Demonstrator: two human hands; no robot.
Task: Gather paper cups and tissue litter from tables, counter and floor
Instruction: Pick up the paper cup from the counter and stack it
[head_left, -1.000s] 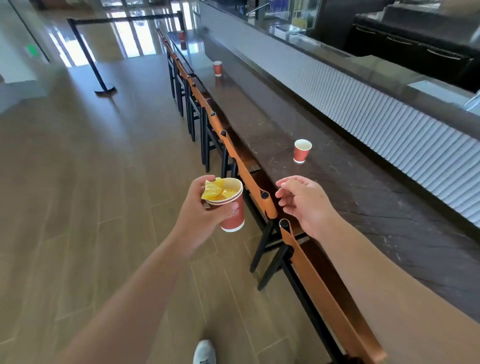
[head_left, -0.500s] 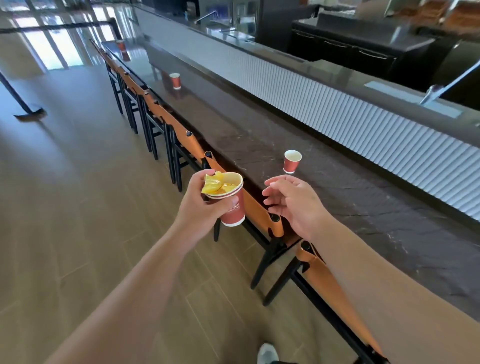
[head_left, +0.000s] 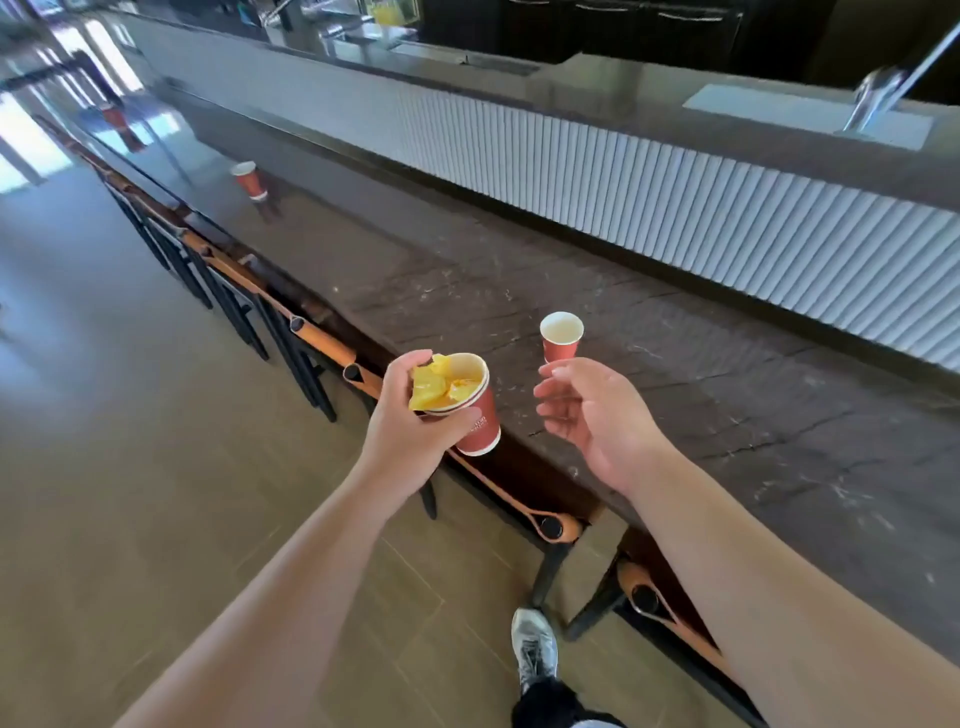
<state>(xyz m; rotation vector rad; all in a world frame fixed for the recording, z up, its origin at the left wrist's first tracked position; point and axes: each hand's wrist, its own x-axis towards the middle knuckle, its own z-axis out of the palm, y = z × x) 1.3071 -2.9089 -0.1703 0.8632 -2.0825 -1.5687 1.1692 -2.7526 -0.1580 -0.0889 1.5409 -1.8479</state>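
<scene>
Left hand (head_left: 410, 426) clenched, right hand (head_left: 597, 415) loose, fingers (head_left: 553, 371) relaxed.

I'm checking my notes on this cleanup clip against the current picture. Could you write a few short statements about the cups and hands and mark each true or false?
1. The left hand holds a red cup with crumpled yellow paper in it. True.
2. The right hand is gripping the nearest cup on the counter. False: its fingers are loosely curled just short of that cup and hold nothing.
3. The nearest cup on the counter stands upright. True.
4. The nearest cup on the counter is stuffed with tissue. False: its inside looks pale and bare.
5. Another red cup stands farther along the counter. True.
</scene>
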